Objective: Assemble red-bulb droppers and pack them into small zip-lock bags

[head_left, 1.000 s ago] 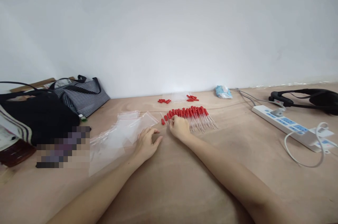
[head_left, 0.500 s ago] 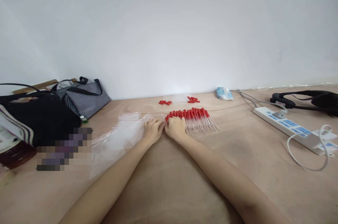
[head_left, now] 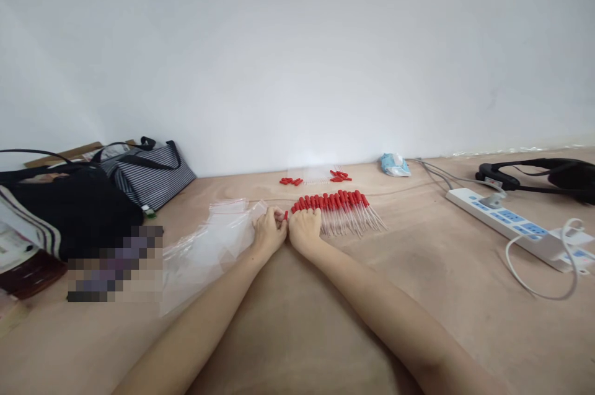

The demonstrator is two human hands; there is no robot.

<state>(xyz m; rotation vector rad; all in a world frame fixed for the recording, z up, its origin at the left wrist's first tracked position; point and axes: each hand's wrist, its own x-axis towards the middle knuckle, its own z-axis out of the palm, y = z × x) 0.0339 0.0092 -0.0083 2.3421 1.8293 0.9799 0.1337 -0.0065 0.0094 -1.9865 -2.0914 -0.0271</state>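
Two bare hands almost meet on the wood-grained counter. Thumb and fingers of the left hand pinch a small red bulb; the right hand curls beside it, fingertips hidden, so its grip cannot be told. Red-topped clear tubes, probably droppers, fan rightward from the right hand. Thin, glossy zip bags overlap left of the left hand. Open counter stretches between the tubes and the white power strip.

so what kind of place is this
Probably a makeshift packing spot at a table by a wall: clear bags, a row of red-topped droppers, and a power strip.
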